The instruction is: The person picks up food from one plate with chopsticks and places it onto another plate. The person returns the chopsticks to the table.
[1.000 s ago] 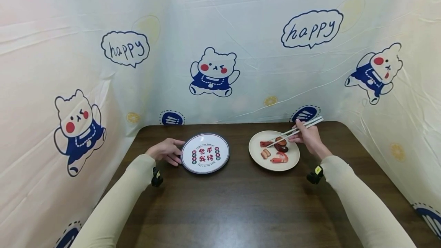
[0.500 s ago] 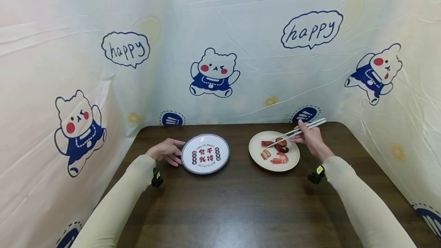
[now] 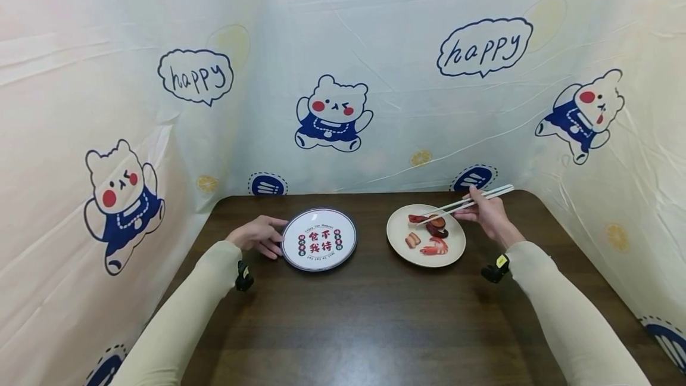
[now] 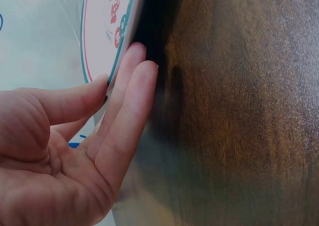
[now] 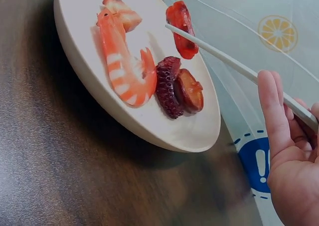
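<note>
At the left, my left hand pinches the edge of a white plate with a blue rim and red lettering. In the left wrist view the thumb lies on the rim and the fingers reach along its underside. My right hand holds a pair of white chopsticks over a cream plate. Their tips are at a glossy red food piece, which overlaps the plate's far rim in the right wrist view. Also on that plate are a shrimp, a dark tentacle piece, a brown slice and a small pinkish piece.
Both plates rest on a dark brown wooden table, side by side with a gap between them. A pale printed curtain with bears and "happy" bubbles stands close behind the table and along its sides.
My right hand and the chopsticks have shifted slightly to the right. The red piece has moved a little right and away from me with the tips. The left hand and its plate stay put.
</note>
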`<state>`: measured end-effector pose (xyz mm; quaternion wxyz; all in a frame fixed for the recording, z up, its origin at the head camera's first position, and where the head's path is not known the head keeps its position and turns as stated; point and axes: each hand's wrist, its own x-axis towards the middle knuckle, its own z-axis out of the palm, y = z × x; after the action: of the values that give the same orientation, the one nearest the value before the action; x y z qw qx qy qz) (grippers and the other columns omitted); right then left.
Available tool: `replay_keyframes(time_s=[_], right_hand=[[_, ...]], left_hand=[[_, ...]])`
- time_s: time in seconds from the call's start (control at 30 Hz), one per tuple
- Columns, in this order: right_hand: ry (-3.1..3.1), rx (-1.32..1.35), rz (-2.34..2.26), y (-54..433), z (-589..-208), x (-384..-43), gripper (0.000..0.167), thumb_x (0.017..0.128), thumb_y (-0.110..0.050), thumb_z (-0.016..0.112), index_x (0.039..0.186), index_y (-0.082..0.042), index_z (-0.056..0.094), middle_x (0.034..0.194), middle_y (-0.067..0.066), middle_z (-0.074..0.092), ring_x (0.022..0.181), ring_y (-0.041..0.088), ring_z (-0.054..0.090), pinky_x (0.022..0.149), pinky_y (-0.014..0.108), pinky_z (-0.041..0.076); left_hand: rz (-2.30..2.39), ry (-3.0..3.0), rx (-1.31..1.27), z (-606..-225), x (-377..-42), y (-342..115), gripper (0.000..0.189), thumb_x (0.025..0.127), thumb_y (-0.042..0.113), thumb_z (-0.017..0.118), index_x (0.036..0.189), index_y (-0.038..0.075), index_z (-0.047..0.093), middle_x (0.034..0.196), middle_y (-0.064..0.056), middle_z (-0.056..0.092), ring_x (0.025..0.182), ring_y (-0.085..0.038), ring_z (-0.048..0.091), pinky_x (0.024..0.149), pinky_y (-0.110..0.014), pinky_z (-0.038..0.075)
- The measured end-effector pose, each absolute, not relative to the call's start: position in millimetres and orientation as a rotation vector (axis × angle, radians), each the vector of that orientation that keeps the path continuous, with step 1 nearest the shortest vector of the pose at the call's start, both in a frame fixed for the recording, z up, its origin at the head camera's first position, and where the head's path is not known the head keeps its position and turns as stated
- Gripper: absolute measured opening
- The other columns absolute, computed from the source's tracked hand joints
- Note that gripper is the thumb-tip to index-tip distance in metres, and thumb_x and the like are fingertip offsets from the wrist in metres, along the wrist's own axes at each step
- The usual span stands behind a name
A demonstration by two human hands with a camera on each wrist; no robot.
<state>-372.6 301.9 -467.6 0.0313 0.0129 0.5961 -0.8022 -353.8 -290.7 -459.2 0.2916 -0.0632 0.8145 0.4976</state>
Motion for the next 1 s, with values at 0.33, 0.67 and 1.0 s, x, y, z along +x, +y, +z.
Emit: replay_keyframes(time_s=[0.33,0.67,1.0], right_hand=[[1.684,-0.033,-2.58,306.3,-459.7,-374.2,0.033,0.113,-0.024,0.048,0.103,0.006,0.058,0.085,0.014,0.072,0.071,0.026,0.078,0.073,0.039,0.066],[1.699,-0.055,-2.494,310.0,-448.5,-376.5,0.036,0.113,-0.027,0.047,0.106,0.008,0.053,0.084,0.017,0.073,0.075,0.028,0.078,0.076,0.037,0.066],[1.669,-0.156,-2.444,313.9,-436.4,-381.0,0.034,0.115,-0.021,0.043,0.102,0.007,0.058,0.084,0.018,0.071,0.074,0.028,0.078,0.075,0.037,0.066]], left_hand=[[1.327,2.17,-0.172,-458.8,-354.9,-290.4,0.067,0.103,0.002,0.063,0.163,0.001,0.034,0.105,-0.024,0.07,0.077,-0.029,0.076,0.077,-0.043,0.066],[1.337,2.159,-0.184,-462.1,-356.6,-292.2,0.066,0.103,0.001,0.063,0.163,0.002,0.036,0.106,-0.024,0.07,0.076,-0.029,0.076,0.077,-0.043,0.066],[1.346,2.156,-0.173,-462.5,-357.6,-292.6,0.066,0.103,0.001,0.063,0.163,0.002,0.036,0.107,-0.024,0.07,0.076,-0.028,0.076,0.076,-0.044,0.066]])
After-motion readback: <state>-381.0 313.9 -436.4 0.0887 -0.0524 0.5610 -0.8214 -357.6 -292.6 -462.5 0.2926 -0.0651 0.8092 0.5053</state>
